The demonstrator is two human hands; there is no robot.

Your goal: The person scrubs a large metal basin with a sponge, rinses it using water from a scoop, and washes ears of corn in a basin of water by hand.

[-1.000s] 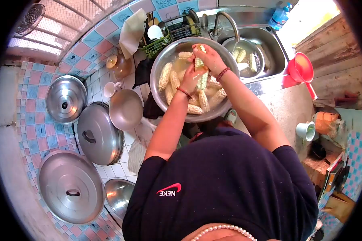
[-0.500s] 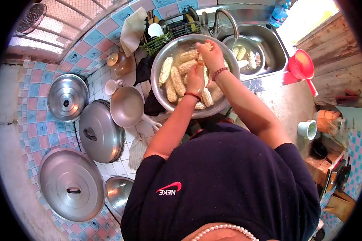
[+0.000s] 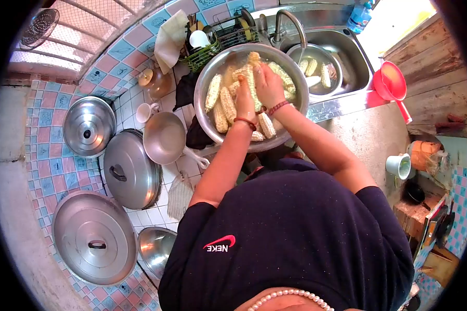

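A large metal basin [image 3: 200, 98] holds cloudy water and several pale corn cobs [image 3: 228, 105]. Over its middle, one cob [image 3: 252, 78] stands lengthwise between my two hands. My left hand [image 3: 245, 98] is closed against the cob's left side. My right hand [image 3: 269, 85] wraps the cob from the right, a beaded bracelet at its wrist. Parts of the cob are hidden by the fingers.
Behind the basin are a dish rack [image 3: 205, 57] and a faucet [image 3: 302, 41]. The sink [image 3: 366, 78] at right holds a metal bowl [image 3: 337, 65] with cobs. A red dipper [image 3: 389, 82] lies beyond it. Pans and lids [image 3: 129, 171] stand at left.
My right hand has come down from the basin's far edge to beside my left hand. The cob between them now shows more of its length, and both hands are lower on it.
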